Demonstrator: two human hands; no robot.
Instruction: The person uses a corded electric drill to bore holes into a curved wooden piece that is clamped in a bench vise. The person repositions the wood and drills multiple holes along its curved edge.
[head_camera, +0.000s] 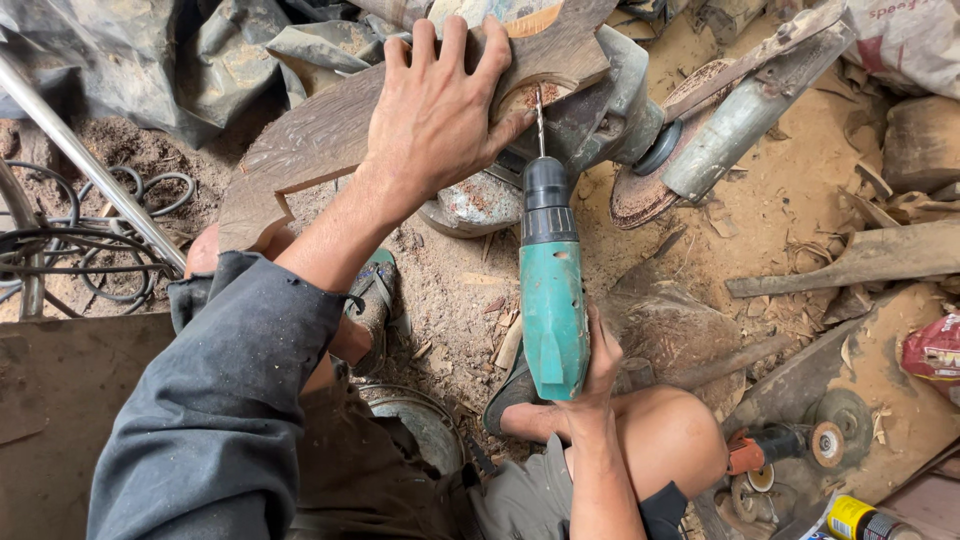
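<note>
My left hand lies flat, fingers spread, on the curved carved brown wooden board near its notched edge. My right hand grips the teal cordless drill, its bit touching that edge; bare sawdust-covered floor lies below.

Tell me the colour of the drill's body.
Teal green drill body, with a black chuck; head view.

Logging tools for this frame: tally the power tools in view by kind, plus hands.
Green drill, in the right hand, bit at the carved wood piece under the left hand: 1
Grey grinders: 2
Orange grinder: 1
Hands: 2
Total: 4 tools, 2 hands
</note>
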